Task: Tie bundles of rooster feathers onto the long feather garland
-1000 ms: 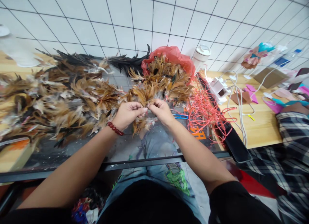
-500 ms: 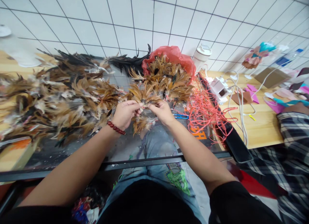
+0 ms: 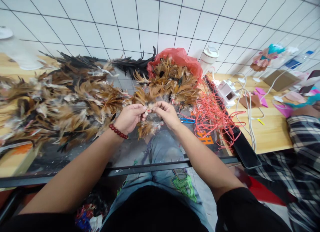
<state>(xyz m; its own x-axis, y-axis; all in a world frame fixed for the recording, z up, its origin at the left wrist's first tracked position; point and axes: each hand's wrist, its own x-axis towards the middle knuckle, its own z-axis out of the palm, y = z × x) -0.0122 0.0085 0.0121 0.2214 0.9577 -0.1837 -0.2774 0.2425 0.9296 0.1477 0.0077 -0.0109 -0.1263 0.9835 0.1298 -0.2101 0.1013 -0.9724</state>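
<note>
My left hand (image 3: 130, 118), a dark red bead bracelet at its wrist, pinches the pale, red-flecked base of a bunch of brown feathers (image 3: 140, 96). The feather tips fan out away from me. Close on the right, my right hand (image 3: 167, 114) has thumb and fingertips pressed together at the same base; what lies between them is too small to make out. Just below the hands is a smaller feather tuft (image 3: 145, 130). Blue thread snips (image 3: 187, 120) lie right of my right hand, beside a tangle of red string (image 3: 212, 114).
A large heap of brown feathers (image 3: 82, 105) covers the left side. More feathers spill from a red plastic bag (image 3: 183, 55) at the back. A white tumbler (image 3: 209, 58), a white charger with cables (image 3: 227, 92) and a co-worker's plaid sleeve (image 3: 303, 133) are on the right.
My right hand has risen slightly, its fingers now more curled at the bunch's base. My left hand has shifted a little left. The co-worker's hand at the right edge has moved.
</note>
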